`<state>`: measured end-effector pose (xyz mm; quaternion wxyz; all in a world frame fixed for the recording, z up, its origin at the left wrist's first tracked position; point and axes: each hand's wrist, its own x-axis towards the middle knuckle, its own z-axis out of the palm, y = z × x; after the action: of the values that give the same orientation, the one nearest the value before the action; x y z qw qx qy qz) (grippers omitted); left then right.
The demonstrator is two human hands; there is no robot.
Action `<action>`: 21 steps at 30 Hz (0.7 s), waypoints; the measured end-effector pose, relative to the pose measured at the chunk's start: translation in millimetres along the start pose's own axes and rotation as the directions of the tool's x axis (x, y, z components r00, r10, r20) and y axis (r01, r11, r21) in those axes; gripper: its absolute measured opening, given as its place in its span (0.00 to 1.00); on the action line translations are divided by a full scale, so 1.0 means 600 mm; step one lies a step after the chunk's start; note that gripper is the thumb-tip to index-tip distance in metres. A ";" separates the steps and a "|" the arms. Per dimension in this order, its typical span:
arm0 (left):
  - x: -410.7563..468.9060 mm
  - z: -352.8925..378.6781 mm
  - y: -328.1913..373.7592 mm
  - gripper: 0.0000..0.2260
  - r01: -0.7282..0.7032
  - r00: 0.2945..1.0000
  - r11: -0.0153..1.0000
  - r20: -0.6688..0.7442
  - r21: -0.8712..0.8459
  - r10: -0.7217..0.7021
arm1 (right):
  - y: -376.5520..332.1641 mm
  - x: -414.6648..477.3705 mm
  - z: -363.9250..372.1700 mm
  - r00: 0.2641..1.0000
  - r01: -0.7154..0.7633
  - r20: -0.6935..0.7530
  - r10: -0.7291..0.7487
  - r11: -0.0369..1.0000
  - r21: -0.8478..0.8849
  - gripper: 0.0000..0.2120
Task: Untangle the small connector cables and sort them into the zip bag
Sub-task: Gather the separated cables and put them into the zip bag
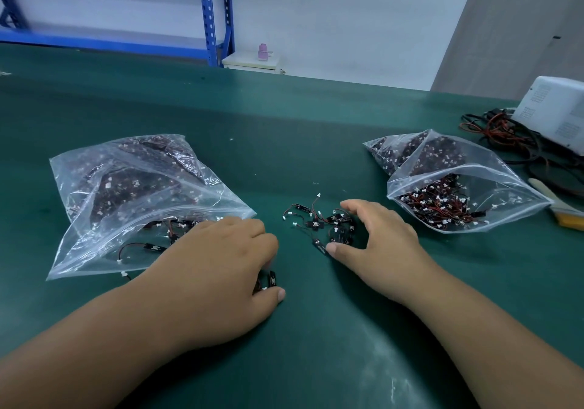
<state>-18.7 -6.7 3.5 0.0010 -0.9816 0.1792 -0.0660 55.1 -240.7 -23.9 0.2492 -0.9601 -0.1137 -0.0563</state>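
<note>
A small tangle of black-and-red connector cables [319, 223] with white plugs lies on the green mat at centre. My right hand [376, 238] curls over its right side, thumb and fingers around the pile. My left hand [221, 263] holds a few black cable pieces [268, 280] under its curled fingers, just right of the mouth of the left zip bag [126, 200]. That clear bag lies open toward me with sorted cables inside. A second clear zip bag [448, 181], open and full of tangled cables, sits at the right.
A white device [556, 108] with a heap of black and red wires [505, 137] stands at the far right. A brush [559, 206] lies beside the right bag. Blue shelving [215, 13] stands behind the table's far edge.
</note>
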 end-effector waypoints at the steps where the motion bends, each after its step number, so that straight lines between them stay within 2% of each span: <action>1: 0.000 0.000 -0.001 0.16 -0.002 1.000 1.000 0.007 0.007 0.002 | -0.001 -0.001 0.000 1.000 -0.002 -0.012 0.002 1.000 0.010 0.29; 4: 0.002 0.000 -0.003 0.13 -0.001 1.000 1.000 0.024 -0.016 0.001 | 0.002 -0.001 -0.003 0.999 -0.039 -0.028 0.041 0.995 0.093 0.27; 7: 0.005 0.001 -0.006 0.11 0.004 0.999 1.000 0.033 -0.021 -0.003 | 0.004 0.001 -0.002 0.998 -0.049 -0.026 0.051 0.996 0.081 0.26; 11: 0.009 0.004 -0.011 0.07 0.007 1.000 0.999 0.021 -0.045 -0.006 | 0.006 0.004 -0.001 0.996 -0.066 -0.047 0.073 0.987 0.149 0.22; 18: 0.008 0.005 -0.010 0.05 0.003 1.000 0.995 -0.021 -0.101 -0.006 | 0.011 0.008 0.000 0.995 -0.088 -0.028 0.093 0.986 0.143 0.22; 21: 0.008 0.005 -0.010 0.05 -0.004 0.999 0.993 -0.044 -0.121 -0.001 | 0.016 0.010 0.000 0.993 -0.092 -0.060 0.106 0.975 0.202 0.20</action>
<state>-11.5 -2.8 1.2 -0.0622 -0.9781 0.1836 -0.0765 63.3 -247.4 -27.5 0.3500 -0.9324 -0.0621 -0.0658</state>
